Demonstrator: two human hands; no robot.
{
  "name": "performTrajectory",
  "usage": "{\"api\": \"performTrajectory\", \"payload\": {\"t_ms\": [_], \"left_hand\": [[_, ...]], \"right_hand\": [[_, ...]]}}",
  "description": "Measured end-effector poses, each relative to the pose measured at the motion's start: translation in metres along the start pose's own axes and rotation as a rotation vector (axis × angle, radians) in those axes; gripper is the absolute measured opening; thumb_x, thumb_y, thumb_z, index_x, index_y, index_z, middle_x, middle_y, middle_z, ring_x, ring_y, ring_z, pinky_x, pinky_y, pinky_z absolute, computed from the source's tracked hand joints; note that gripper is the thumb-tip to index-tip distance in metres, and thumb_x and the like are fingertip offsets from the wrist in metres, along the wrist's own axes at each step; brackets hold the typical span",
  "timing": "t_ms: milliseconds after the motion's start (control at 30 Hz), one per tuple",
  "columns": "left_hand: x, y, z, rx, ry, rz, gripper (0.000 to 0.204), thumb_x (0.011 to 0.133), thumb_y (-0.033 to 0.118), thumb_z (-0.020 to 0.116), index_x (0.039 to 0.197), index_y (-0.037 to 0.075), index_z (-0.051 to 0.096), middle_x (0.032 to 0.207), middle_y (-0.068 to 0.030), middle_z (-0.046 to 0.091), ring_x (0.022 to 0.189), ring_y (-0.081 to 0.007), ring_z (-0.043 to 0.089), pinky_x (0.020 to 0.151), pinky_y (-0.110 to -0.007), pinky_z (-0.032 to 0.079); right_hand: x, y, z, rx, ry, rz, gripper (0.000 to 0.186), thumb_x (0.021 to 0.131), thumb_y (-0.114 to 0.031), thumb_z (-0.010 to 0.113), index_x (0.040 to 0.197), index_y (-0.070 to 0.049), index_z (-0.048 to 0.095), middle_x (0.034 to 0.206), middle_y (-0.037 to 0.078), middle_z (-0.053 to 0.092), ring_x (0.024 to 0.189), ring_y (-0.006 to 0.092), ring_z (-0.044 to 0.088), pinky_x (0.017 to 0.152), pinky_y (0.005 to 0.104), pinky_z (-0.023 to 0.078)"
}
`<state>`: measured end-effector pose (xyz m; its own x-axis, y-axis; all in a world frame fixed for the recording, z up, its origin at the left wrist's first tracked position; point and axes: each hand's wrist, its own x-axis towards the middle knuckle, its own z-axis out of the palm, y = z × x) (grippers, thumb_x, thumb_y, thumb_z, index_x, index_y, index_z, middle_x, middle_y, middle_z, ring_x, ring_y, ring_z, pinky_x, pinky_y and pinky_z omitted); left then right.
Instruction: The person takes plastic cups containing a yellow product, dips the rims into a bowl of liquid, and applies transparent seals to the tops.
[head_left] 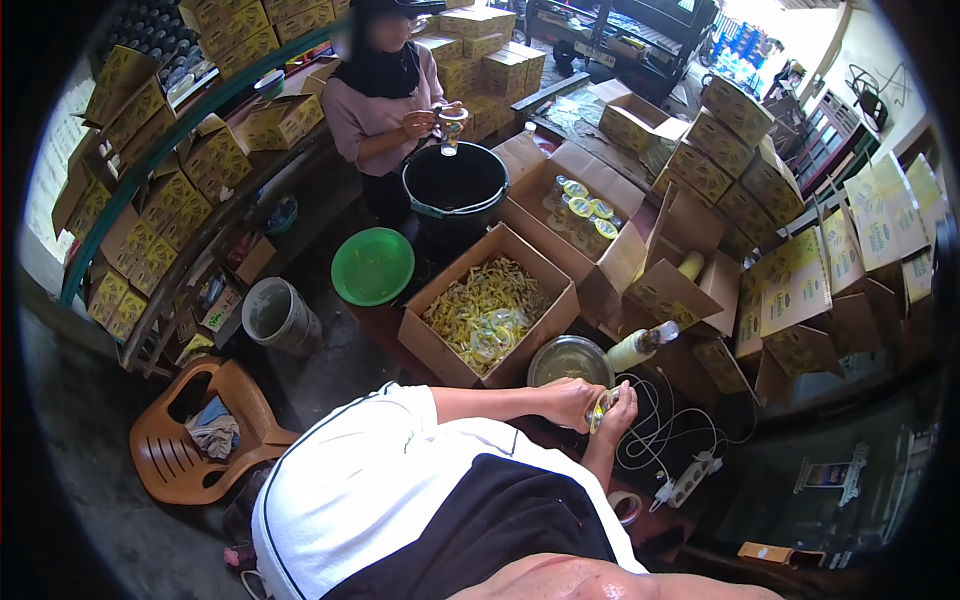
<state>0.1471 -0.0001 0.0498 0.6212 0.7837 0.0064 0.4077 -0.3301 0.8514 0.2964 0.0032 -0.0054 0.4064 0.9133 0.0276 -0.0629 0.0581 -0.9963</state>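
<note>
My left hand and my right hand are close together in front of my body. Both are closed on a small clear plastic packet with yellow print; my fingers hide part of it. Right beyond them is a round metal bowl. A long pale yellow stack of what look like nested cups lies beside the bowl, with a clear end. Farther off stands an open carton filled with small yellow packets and some clear plastic pieces.
Across from me a person holds a clear cup above a black bucket. Lidded cups sit in a carton. Nearby are a green basin, grey bucket, orange chair, power strip with cables and tape roll.
</note>
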Motion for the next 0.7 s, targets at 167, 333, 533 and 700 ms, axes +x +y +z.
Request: {"api": "performTrajectory", "payload": {"t_ms": [167,333,533,700], "left_hand": [[-0.013,0.002,-0.003,0.15,0.104,0.176,0.05,0.062,0.024,0.08,0.098,0.003,0.052,0.088,-0.0157,0.063,0.084,-0.0373,0.064,0.071,-0.044,0.052],[-0.032,-0.025,-0.03,-0.063,0.176,0.061,0.053,0.066,0.024,0.08,0.104,0.003,0.05,0.094,-0.0147,0.06,0.091,-0.0323,0.062,0.079,-0.041,0.049],[-0.029,-0.03,-0.038,0.001,0.142,-0.038,0.064,0.068,0.023,0.078,0.119,0.0,0.047,0.107,-0.018,0.058,0.106,-0.0344,0.058,0.09,-0.041,0.047],[-0.032,-0.021,-0.036,0.179,0.046,-0.169,0.078,0.064,0.025,0.081,0.126,-0.001,0.041,0.107,-0.0231,0.06,0.106,-0.0388,0.058,0.089,-0.045,0.047]], "right_hand": [[0.047,0.026,-0.083,0.275,0.323,0.201,0.027,0.098,-0.03,0.053,0.078,-0.014,0.048,0.062,-0.006,0.04,0.051,0.0044,0.038,0.043,0.0203,0.031],[0.032,-0.029,-0.092,0.176,0.19,0.189,0.024,0.1,-0.028,0.051,0.106,-0.006,0.058,0.086,0.004,0.06,0.066,0.009,0.057,0.058,0.0217,0.048],[0.009,-0.014,-0.045,-0.134,-0.144,0.065,0.027,0.099,-0.007,0.046,0.119,-0.007,0.063,0.084,-0.002,0.056,0.063,0.0011,0.042,0.055,0.0159,0.034],[-0.012,-0.027,0.004,-0.455,-0.484,-0.227,0.015,0.088,-0.014,0.065,0.095,-0.001,0.062,0.085,0.012,0.06,0.077,0.0252,0.06,0.073,0.0362,0.048]]}}
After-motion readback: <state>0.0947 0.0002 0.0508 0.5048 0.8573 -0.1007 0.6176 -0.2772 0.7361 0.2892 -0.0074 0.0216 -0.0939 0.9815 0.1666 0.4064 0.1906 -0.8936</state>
